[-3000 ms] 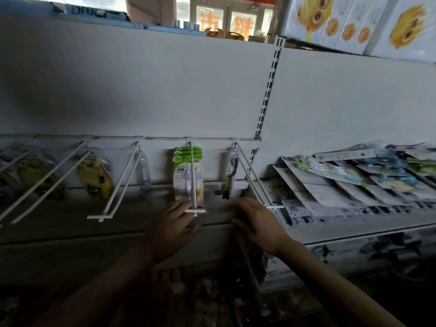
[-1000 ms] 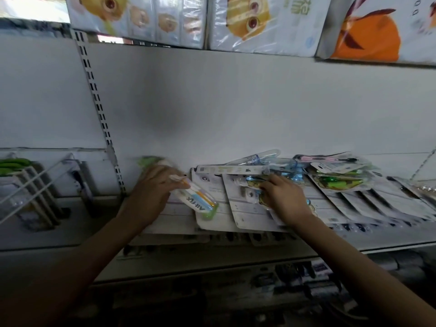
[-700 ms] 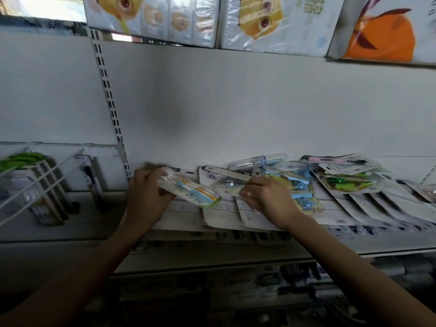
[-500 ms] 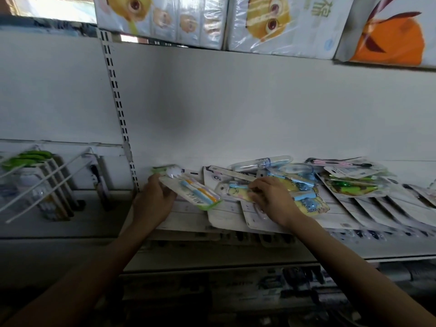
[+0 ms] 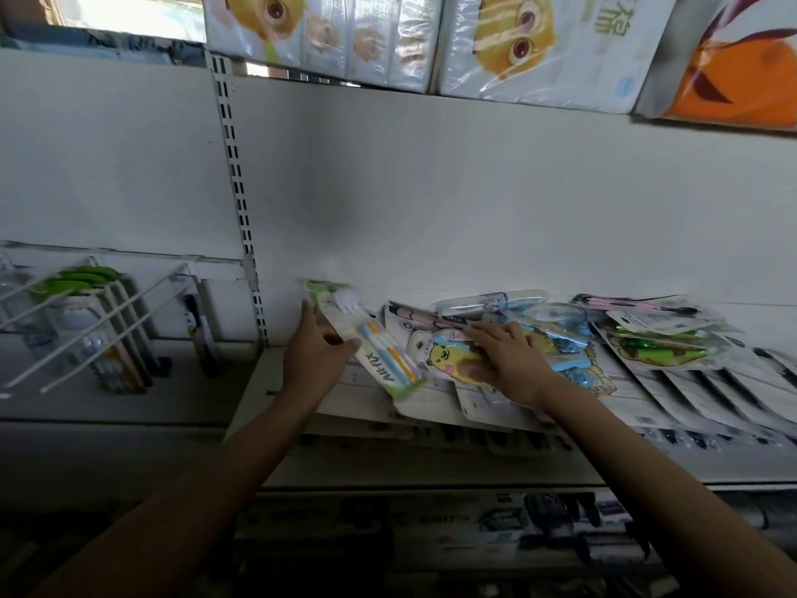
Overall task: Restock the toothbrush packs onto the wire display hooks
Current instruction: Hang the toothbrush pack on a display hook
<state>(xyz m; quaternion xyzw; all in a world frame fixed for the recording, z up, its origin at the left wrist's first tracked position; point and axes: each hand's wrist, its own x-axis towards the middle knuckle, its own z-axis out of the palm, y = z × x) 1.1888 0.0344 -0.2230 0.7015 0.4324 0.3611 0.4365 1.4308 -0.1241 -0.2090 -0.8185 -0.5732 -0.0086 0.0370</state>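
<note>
left hand holding one green toothbrush pack — right hand on one yellow bear pack

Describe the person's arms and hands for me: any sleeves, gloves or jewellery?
Both forearms are bare right up to the frame's lower edge, with no sleeves showing. The left hand and right hand are ungloved, and no rings, watch or wristband are visible in this dim light.

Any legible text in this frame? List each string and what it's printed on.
"AIR-FIX", upside down, roughly legible: green-edged toothbrush pack held by the left hand.
"棉", partly cut off: tissue pack on the top shelf.
Print on the yellow bear pack under the right hand and the other shelf packs: too small or blurred.
</note>
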